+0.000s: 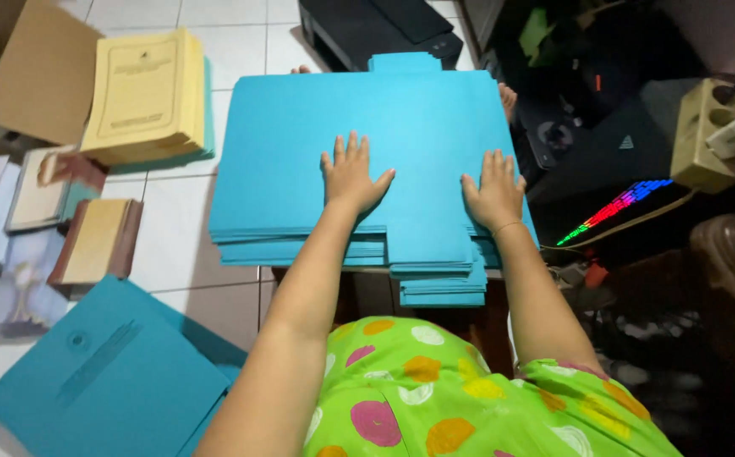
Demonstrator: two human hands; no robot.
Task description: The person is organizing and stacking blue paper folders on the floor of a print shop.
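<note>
The left hand [352,176] and right hand [494,188] are lying flat and open, gripping nothing, pressing on top of a stack of blue card folders [300,144] right under the palms; the sheets are looking thin, bendy and slippery, so holding the side edges seems best; left of the hands, a cardboard box [38,76] is sitting, its inside hidden.

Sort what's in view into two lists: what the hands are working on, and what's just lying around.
In hand:
- left hand, flat on the stack
- right hand, flat on the stack
- stack of bright blue tabbed card folders

Lying about:
- pile of yellow paper booklets
- flat brown cardboard sheet
- teal card folders on the floor
- black printer
- beige power strip
</note>
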